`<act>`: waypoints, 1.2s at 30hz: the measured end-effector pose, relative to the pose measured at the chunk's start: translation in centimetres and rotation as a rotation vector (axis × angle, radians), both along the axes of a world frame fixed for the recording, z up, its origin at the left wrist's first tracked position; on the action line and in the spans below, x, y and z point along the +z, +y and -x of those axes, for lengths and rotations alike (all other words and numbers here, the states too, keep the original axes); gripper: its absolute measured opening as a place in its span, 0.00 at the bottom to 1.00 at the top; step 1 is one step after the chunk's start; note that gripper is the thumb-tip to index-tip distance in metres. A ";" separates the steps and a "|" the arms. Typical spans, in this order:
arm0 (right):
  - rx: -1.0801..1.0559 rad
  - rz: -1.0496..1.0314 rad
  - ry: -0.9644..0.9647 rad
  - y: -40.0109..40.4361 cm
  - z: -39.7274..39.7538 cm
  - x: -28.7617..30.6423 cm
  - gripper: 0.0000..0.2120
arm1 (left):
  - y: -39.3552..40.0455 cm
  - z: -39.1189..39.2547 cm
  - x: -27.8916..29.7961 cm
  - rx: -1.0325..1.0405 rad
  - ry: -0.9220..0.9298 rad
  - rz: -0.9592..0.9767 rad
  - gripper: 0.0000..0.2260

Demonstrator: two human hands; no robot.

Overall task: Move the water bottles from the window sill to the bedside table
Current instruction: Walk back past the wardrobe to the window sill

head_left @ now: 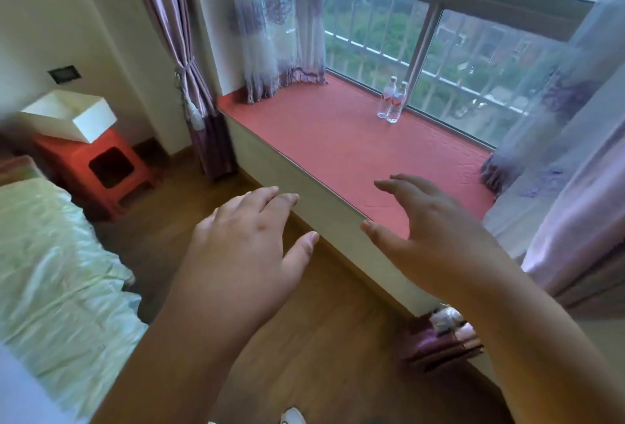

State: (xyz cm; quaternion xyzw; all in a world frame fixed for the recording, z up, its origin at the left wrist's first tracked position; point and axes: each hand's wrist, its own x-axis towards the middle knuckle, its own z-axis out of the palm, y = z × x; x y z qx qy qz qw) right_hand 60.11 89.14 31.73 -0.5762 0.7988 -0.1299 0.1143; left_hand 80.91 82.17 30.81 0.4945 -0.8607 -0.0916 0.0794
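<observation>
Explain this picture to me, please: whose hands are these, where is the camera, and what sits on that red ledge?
No machine here: a person wears one camera on the head, looking forward and down, so you see their own two bare hands. The left hand and the right hand reach forward with relaxed fingers and hold nothing. The red surface is the window sill; two clear water bottles stand upright on it, side by side near the glass. At left stands a red bedside table with a white box on top, beside the bed.

Two clear water bottles (391,99) with red labels stand upright, touching, on the red window sill (324,139).
</observation>
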 end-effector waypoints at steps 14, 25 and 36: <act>0.155 0.016 -0.041 -15.3 3.3 -0.8 0.30 | -11.7 2.3 -0.1 0.169 -0.041 -0.001 0.27; 0.254 0.035 -0.062 -30.5 11.1 0.7 0.31 | -25.1 10.4 2.4 0.257 -0.028 0.057 0.26; 0.293 0.024 -0.049 -41.0 15.9 0.8 0.31 | -34.4 14.3 1.5 0.318 -0.040 0.017 0.27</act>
